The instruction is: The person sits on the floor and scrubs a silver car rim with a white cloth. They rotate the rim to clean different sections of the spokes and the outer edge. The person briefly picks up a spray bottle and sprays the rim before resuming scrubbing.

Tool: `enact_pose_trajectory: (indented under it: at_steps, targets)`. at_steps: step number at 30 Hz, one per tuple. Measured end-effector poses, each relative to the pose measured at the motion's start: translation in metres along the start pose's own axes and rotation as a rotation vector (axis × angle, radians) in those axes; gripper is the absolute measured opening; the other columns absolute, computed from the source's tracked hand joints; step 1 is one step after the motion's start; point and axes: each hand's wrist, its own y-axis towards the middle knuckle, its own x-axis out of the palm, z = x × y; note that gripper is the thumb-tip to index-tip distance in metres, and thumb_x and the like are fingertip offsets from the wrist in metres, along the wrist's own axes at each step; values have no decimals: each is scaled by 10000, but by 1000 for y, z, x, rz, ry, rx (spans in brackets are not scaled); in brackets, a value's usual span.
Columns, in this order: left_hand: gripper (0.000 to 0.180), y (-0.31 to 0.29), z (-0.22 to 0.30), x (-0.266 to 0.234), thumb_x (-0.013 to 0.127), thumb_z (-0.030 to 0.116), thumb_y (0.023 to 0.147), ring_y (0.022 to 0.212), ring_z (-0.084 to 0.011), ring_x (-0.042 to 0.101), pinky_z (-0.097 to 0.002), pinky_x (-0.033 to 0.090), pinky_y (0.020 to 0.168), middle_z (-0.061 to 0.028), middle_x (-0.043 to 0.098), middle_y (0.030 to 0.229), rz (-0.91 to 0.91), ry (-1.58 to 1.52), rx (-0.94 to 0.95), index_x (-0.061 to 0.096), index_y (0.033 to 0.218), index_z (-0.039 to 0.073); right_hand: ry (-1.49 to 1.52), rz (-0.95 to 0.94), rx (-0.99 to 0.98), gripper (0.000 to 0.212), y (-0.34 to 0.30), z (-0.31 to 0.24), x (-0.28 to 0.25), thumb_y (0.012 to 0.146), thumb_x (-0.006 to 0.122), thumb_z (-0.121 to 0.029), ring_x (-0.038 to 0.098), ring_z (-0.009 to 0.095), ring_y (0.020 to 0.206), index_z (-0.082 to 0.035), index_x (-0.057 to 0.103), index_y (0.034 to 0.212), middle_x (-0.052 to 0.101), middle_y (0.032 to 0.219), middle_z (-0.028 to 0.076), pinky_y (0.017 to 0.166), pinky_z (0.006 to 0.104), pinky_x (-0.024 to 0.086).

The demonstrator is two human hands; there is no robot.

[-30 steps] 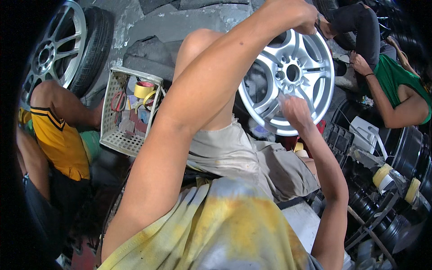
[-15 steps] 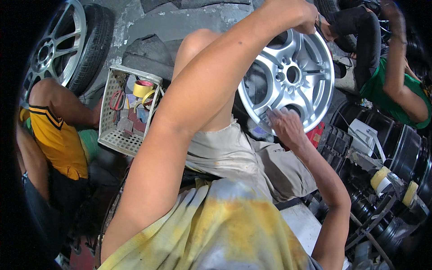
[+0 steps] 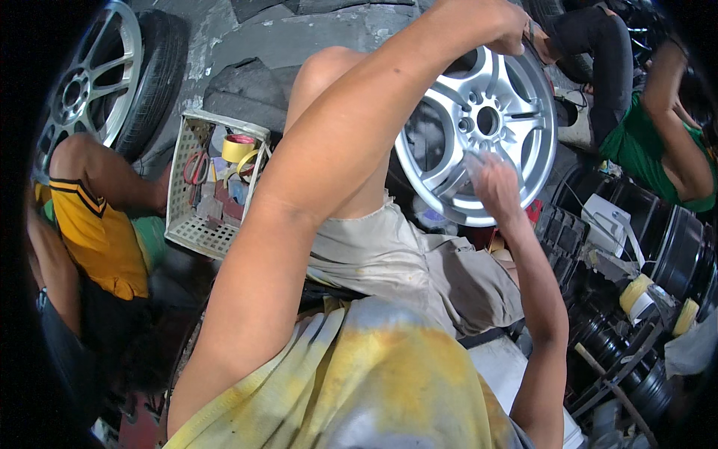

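A silver alloy wheel rim (image 3: 535,161) stands tilted in front of my knees, its spoked face toward me. At its far upper edge my left hand (image 3: 510,28) is closed on the rim, the arm stretched across the view. Low on the spokes, below the hub hole, is my right hand (image 3: 497,183), smeared by motion. Its fingers are closed on a thin grey sheet (image 3: 474,165) pressed against the metal; it looks like sandpaper, though blur hides its detail.
Left of my leg, a white perforated basket (image 3: 179,172) holds yellow tape rolls, red-handled scissors and scraps. Another wheel (image 3: 93,82) and a tyre (image 3: 153,82) stand far left. People sit on both sides, one in a green shirt (image 3: 647,146). Black rims (image 3: 673,247) are stacked at the right.
My right hand has moved up and right, from the rim's lower left edge onto the spokes below the hub. My left hand stays put. The person at the right has lowered an arm.
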Motion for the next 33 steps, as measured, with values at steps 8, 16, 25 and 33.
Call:
enact_pose_trajectory:
  at_steps: [8,16,25,33]
  targets:
    - [377,-12,9,3,660,228,878,1111,-375,701,-482,583,914,-231,716,1197,53,-83,-16,736,1179,16,60,-143,11,312,21,14,-13,1025,576,-304,651,370,1086,-72,751,1139,665,1154,219,925,461,523]
    - [387,-23,9,-1,686,292,895,1114,-377,697,-479,579,920,-232,718,1186,65,-94,-4,743,1161,16,100,-151,-69,298,8,1,-13,1025,578,-311,660,358,988,-101,785,1072,626,1188,189,863,475,517]
    - [403,-6,6,4,690,348,902,1100,-378,701,-476,575,915,-238,720,1169,48,-49,-38,758,1120,17,175,-219,-28,291,-23,-51,-14,1037,531,-302,556,298,1051,-140,753,1132,565,1190,158,809,442,416]
    - [409,0,-4,19,682,362,912,1097,-382,700,-475,574,912,-242,726,1147,108,26,58,765,1084,0,232,-170,41,290,-37,-53,15,1004,582,-280,530,320,1081,-37,735,1041,600,1191,174,857,449,402]
